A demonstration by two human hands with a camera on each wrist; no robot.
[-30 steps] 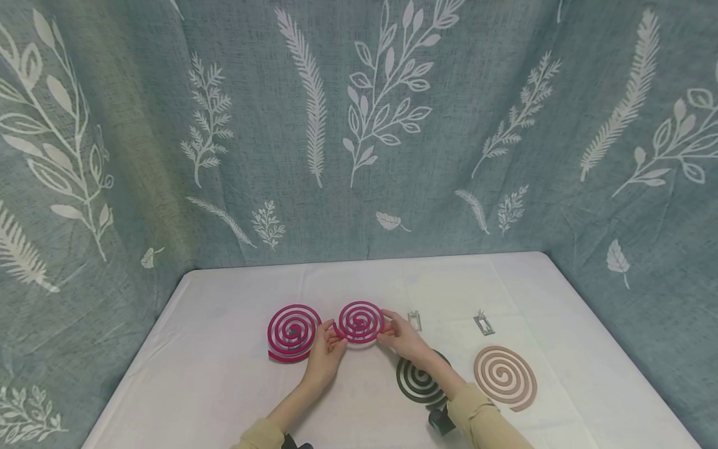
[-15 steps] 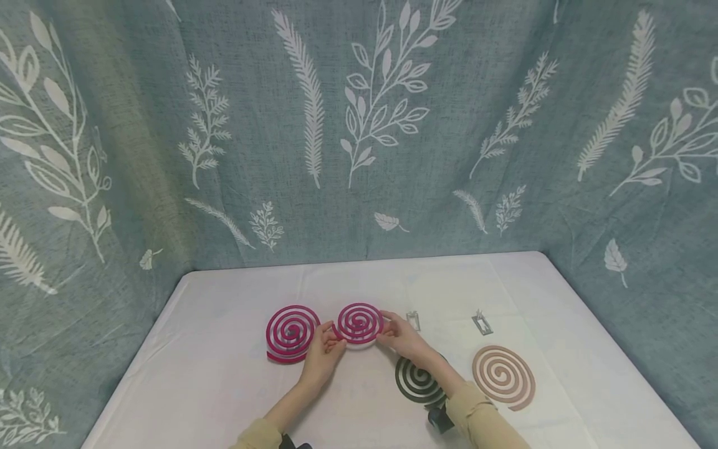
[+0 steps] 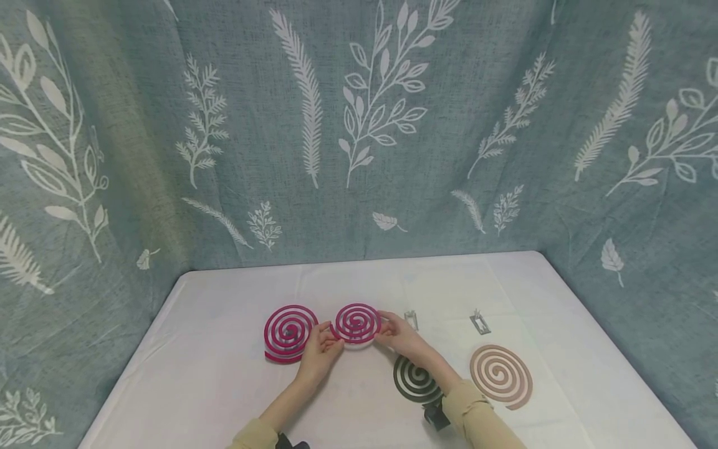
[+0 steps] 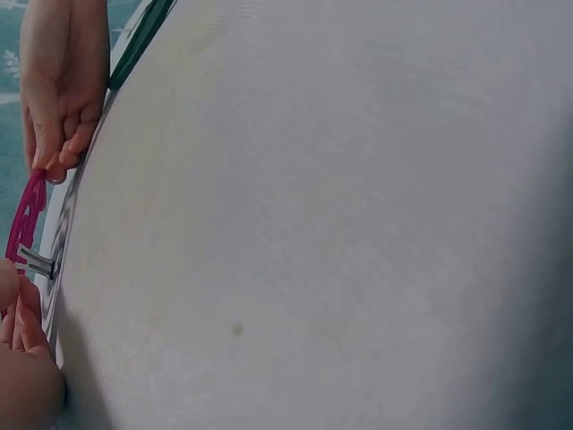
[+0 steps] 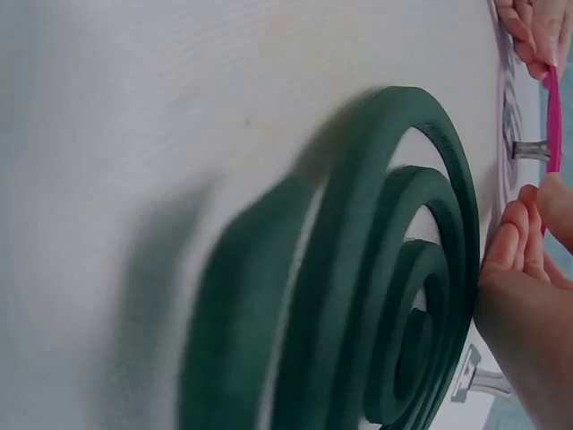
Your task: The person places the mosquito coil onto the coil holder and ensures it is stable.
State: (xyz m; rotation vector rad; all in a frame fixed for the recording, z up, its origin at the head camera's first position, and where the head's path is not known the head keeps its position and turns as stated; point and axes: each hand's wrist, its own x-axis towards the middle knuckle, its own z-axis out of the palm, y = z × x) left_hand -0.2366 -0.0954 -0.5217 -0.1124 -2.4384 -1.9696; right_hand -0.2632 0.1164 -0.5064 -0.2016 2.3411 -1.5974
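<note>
Both hands hold one crimson mosquito coil (image 3: 358, 305) level, close over the tabletop. My left hand (image 3: 318, 355) pinches its left edge, where the outer end of the spiral lies. At the opposite edge, the thumb and fingers of my right hand (image 3: 405, 338) grip the rim. A small metal stand (image 5: 530, 150) shows right under the coil's middle in both wrist views. Beside my left hand lies another crimson mosquito coil (image 3: 275, 357), partly covered by the fingers, with a grey metal piece at its centre.
Below my right forearm is a dark green mosquito coil (image 3: 399, 388), partly hidden by the arm. A tan mosquito coil (image 3: 473, 368) lies to its right. Two metal stands, one pale (image 3: 412, 320) and one greyer (image 3: 480, 324), lie farther back on the white-covered table (image 3: 224, 299).
The whole head view has slid slightly to the left. Between the hands the crimson coil looks a touch flatter; both grips stay the same.
</note>
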